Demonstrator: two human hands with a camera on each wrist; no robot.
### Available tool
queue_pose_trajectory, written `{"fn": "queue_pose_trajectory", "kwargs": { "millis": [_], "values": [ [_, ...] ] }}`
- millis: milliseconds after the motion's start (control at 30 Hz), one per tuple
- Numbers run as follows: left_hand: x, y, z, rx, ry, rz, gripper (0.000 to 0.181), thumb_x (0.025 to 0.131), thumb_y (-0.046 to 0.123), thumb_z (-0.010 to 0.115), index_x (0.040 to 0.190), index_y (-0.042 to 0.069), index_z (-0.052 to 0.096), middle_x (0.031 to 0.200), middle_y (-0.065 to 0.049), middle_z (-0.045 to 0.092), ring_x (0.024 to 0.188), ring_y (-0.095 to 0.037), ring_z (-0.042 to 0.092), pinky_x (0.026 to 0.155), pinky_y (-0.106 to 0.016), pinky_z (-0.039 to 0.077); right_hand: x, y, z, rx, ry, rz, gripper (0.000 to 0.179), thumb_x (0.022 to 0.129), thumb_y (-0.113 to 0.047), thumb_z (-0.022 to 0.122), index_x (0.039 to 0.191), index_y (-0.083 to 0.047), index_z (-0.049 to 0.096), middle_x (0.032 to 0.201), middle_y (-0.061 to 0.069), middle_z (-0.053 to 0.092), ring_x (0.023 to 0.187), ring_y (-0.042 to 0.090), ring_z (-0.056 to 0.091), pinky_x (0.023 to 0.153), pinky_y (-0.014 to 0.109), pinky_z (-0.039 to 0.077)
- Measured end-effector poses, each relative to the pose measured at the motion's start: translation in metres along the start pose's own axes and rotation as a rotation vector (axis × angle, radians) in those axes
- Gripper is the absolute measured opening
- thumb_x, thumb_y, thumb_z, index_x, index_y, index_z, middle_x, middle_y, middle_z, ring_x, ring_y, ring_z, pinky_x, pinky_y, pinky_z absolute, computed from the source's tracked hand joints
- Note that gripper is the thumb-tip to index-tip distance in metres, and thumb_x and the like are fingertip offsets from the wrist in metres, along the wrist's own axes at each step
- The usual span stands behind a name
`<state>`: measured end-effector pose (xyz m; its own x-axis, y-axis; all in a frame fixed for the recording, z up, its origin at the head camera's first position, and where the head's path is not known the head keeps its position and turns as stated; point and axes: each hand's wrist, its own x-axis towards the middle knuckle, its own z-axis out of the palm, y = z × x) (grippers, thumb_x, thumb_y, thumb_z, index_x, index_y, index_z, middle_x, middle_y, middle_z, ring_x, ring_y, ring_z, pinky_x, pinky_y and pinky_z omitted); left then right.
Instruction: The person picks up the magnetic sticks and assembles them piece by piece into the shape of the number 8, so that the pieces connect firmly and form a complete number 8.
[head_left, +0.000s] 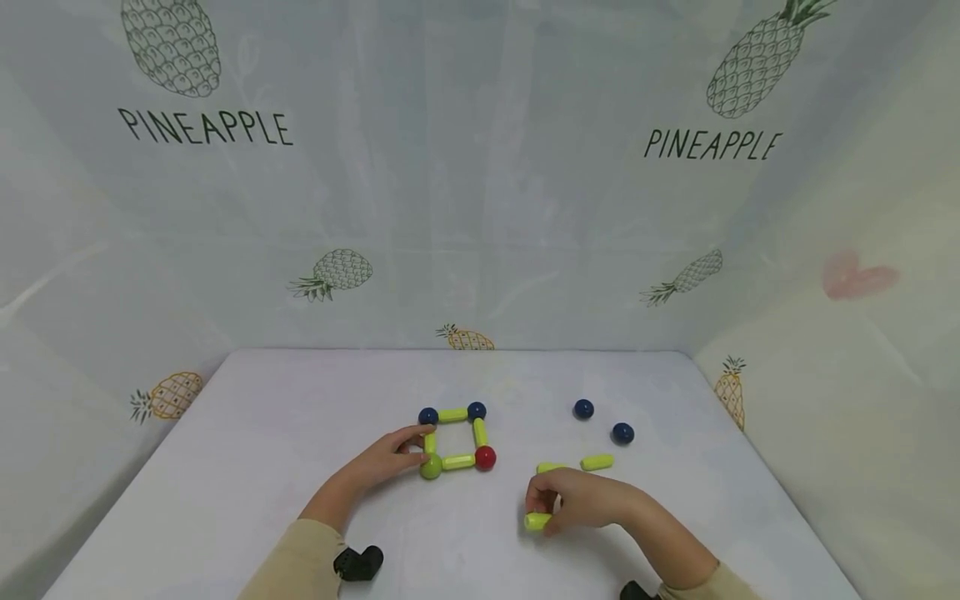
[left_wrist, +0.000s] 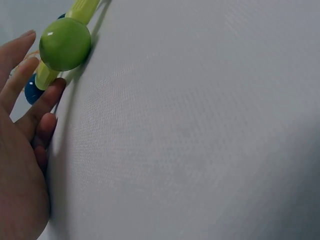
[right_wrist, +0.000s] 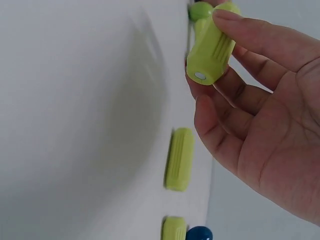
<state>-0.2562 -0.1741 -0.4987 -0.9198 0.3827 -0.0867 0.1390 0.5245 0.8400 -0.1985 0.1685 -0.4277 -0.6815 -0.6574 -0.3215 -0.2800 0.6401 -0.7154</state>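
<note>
A square of yellow-green magnetic rods lies on the table, joined by balls at its corners: two dark blue balls at the back, a red ball [head_left: 485,457] at front right and a green ball [head_left: 431,466] at front left. My left hand [head_left: 386,458] is at the square's left side, fingers fairly straight, fingertips right at the left rod and green ball [left_wrist: 65,44]. To the right of the square, my right hand [head_left: 588,497] pinches a loose yellow-green magnetic rod [right_wrist: 212,47] between thumb and fingers. A pale metal disc shows in the rod's end.
Beyond my right hand lie two more yellow-green rods, one partly hidden [head_left: 550,467] and one in full view [head_left: 597,462]. Two loose dark blue balls, a farther ball [head_left: 583,408] and a nearer ball [head_left: 622,432], sit behind them. Pineapple-printed cloth [head_left: 480,208] surrounds the white table [head_left: 300,400].
</note>
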Motion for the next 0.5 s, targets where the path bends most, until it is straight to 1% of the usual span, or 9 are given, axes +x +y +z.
{"fn": "queue_pose_trajectory", "kwargs": {
  "millis": [100, 233, 333, 433, 500],
  "values": [
    [0.000, 0.000, 0.002, -0.004, 0.008, -0.011, 0.047, 0.095, 0.032, 0.063, 0.139, 0.017, 0.055, 0.116, -0.003, 0.058, 0.099, -0.020, 0.048, 0.087, -0.043, 0.039, 0.007, -0.003, 0.001, 0.042, 0.021, -0.026, 0.024, 0.080, -0.006, 0.078, 0.092, -0.022, 0.063, 0.086, -0.006, 0.059, 0.083, 0.013, 0.054, 0.072, 0.026, 0.046],
    [0.001, 0.000, 0.005, -0.006, 0.017, -0.029, 0.045, 0.095, 0.034, 0.062, 0.137, 0.019, 0.056, 0.116, -0.002, 0.058, 0.105, -0.022, 0.050, 0.093, -0.048, 0.038, 0.016, -0.010, 0.005, 0.097, 0.046, -0.036, 0.023, 0.080, -0.005, 0.078, 0.093, -0.019, 0.064, 0.087, -0.005, 0.059, 0.083, 0.014, 0.054, 0.073, 0.027, 0.047],
    [0.002, -0.001, 0.007, 0.006, 0.033, -0.042, 0.044, 0.095, 0.035, 0.063, 0.136, 0.021, 0.058, 0.116, -0.003, 0.059, 0.106, -0.024, 0.051, 0.094, -0.052, 0.039, 0.022, -0.017, 0.008, 0.122, 0.061, -0.048, 0.023, 0.080, -0.005, 0.078, 0.094, -0.017, 0.064, 0.087, -0.005, 0.060, 0.083, 0.015, 0.055, 0.073, 0.027, 0.048],
    [0.004, -0.003, 0.008, 0.007, 0.049, -0.060, 0.042, 0.095, 0.035, 0.063, 0.135, 0.023, 0.059, 0.122, -0.003, 0.059, 0.109, -0.025, 0.052, 0.096, -0.054, 0.038, 0.028, -0.021, 0.010, 0.142, 0.071, -0.058, 0.023, 0.080, -0.004, 0.078, 0.095, -0.016, 0.065, 0.087, -0.004, 0.061, 0.084, 0.015, 0.056, 0.074, 0.026, 0.049],
    [0.004, -0.003, 0.008, 0.005, 0.053, -0.062, 0.041, 0.095, 0.034, 0.063, 0.134, 0.024, 0.060, 0.121, -0.003, 0.060, 0.108, -0.025, 0.052, 0.095, -0.054, 0.039, 0.032, -0.023, 0.011, 0.158, 0.076, -0.055, 0.023, 0.080, -0.004, 0.078, 0.095, -0.016, 0.065, 0.088, -0.004, 0.061, 0.085, 0.015, 0.057, 0.074, 0.026, 0.050]
  ]
}}
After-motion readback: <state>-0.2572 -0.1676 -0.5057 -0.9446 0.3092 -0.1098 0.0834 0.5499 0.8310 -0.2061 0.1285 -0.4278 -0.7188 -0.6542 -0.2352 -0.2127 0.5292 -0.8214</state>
